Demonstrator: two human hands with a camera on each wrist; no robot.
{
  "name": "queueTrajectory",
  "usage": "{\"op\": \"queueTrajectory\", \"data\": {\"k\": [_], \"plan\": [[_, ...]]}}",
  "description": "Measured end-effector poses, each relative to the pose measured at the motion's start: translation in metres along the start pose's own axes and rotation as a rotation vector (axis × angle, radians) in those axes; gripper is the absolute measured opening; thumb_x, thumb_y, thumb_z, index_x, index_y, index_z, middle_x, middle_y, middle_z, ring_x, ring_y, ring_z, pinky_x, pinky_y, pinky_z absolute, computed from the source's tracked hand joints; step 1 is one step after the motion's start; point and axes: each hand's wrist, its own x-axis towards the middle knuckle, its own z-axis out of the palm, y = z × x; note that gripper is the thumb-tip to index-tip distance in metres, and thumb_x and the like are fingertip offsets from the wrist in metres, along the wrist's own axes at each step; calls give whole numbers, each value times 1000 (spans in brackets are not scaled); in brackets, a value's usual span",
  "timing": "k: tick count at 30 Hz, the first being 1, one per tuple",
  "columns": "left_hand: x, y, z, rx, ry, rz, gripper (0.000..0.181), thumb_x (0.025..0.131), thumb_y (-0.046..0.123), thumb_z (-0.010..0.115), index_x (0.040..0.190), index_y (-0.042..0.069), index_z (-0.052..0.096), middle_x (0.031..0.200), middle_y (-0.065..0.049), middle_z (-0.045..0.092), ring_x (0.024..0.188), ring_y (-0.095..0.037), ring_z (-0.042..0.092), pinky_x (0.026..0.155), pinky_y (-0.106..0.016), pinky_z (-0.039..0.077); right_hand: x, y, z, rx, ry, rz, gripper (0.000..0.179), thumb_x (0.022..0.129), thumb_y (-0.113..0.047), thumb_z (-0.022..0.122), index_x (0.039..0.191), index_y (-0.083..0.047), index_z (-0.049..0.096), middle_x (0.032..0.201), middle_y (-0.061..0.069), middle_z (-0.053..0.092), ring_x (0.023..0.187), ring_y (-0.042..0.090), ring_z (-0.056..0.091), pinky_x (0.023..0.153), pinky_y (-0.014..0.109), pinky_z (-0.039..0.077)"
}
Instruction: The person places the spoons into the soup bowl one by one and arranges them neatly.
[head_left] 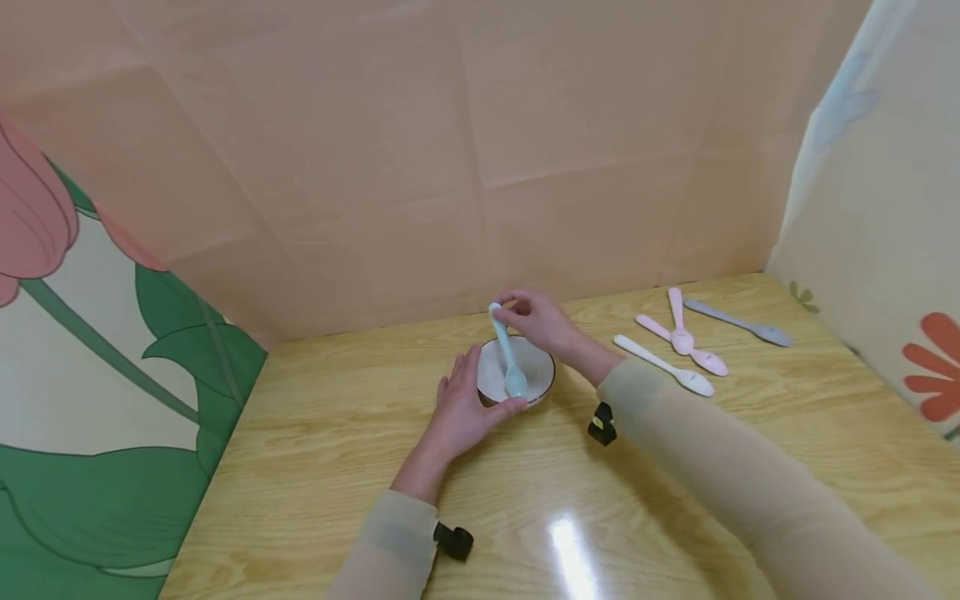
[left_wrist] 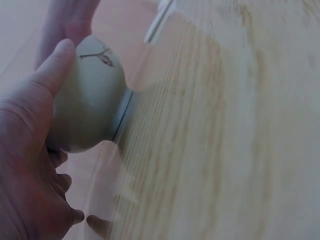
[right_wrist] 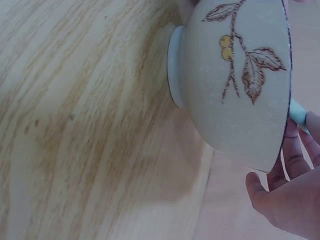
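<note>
Table (head_left: 337,433): wood
Right hand (head_left: 538,321): pinches spoon (head_left: 506,346)
Left hand (head_left: 461,408): holds bowl (head_left: 536,362)
Wrist views only: painted leaves (right_wrist: 252,82); tip (head_left: 516,383) hidden, maybe touching bowl

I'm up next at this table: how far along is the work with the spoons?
Done, it seems: the leaf-patterned bowl stands upright, steadied by the left hand. In hand: the right hand pinches the pale blue spoon by its handle, head inside the bowl. Probably left: the white spoon, two pink spoons and grey spoon, all lying outside the bowl.
</note>
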Motion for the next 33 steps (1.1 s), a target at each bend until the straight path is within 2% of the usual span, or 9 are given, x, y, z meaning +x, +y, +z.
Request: {"op": "queueTrajectory", "data": {"k": [5, 13, 20, 23, 27, 33], "plan": [[0, 0, 0, 2, 0, 0, 120, 92, 72, 79, 176, 10, 20, 179, -15, 28, 169, -39, 10, 131, -70, 8, 2, 2, 3, -16, -5, 38, 32, 113, -30, 69, 137, -10, 73, 114, 12, 77, 111, 31, 69, 95, 43, 53], [2, -1, 1, -2, -12, -8, 122, 92, 75, 77, 177, 13, 17, 181, -10, 26, 170, -34, 8, 132, -67, 7, 8, 5, 8, -73, -7, 37, 32, 112, -24, 70, 138, -7, 74, 113, 11, 76, 107, 27, 66, 92, 39, 49], [0, -1, 0, -14, -13, -3, 121, 92, 74, 78, 177, 14, 17, 181, -8, 27, 170, -33, 7, 131, -68, 7, 5, 5, 9, -93, -51, 16, 39, 111, -18, 69, 148, -5, 69, 123, 14, 78, 125, 33, 68, 108, 50, 51], [-1, -1, 0, -15, -10, 6, 122, 92, 74, 78, 177, 11, 16, 181, -11, 26, 169, -36, 8, 131, -70, 7, 1, 6, 4, -105, -55, 18, 43, 111, -19, 70, 152, -6, 66, 129, 15, 77, 132, 35, 65, 113, 55, 50], [-1, 0, 0, -23, 2, 15, 121, 93, 71, 79, 177, 11, 17, 180, -13, 27, 169, -40, 9, 130, -72, 8, -4, 8, -8, -152, -37, 18, 45, 112, -23, 69, 153, -7, 64, 135, 15, 75, 136, 37, 63, 112, 57, 51], [0, 0, -1, -27, -1, 4, 119, 93, 71, 79, 178, 17, 16, 181, -10, 27, 169, -39, 9, 131, -69, 6, -20, 9, -34, -271, 15, 45, 54, 111, -32, 70, 159, -9, 59, 144, 14, 70, 139, 38, 60, 113, 59, 50]]}}
